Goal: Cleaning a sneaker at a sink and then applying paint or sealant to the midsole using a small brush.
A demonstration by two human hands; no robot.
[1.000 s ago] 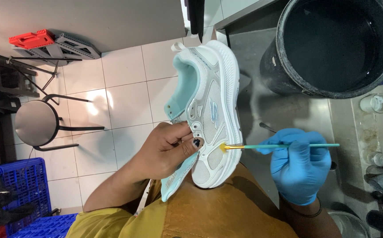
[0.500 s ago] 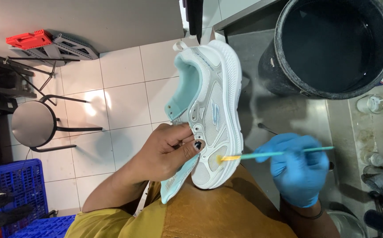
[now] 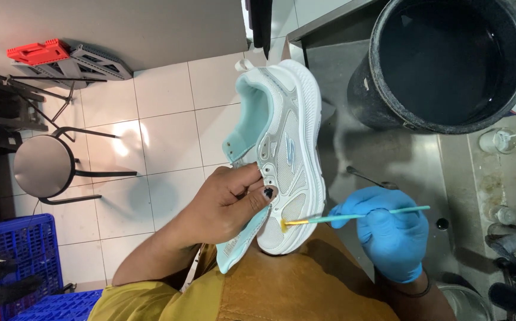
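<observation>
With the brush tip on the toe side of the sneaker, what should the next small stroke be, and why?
Probably a short stroke along the toe mesh. The gloved right hand holds the thin teal brush, its yellow tip touching the white and mint sneaker near the toe, while the bare left hand grips the eyelet area to steady it.

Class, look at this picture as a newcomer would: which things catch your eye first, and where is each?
A white and mint sneaker stands out at centre, gripped by the bare left hand. The right hand, in a bright blue glove, holds a thin teal brush with its yellow tip on the shoe's side. A big black bucket fills the upper right.
</observation>
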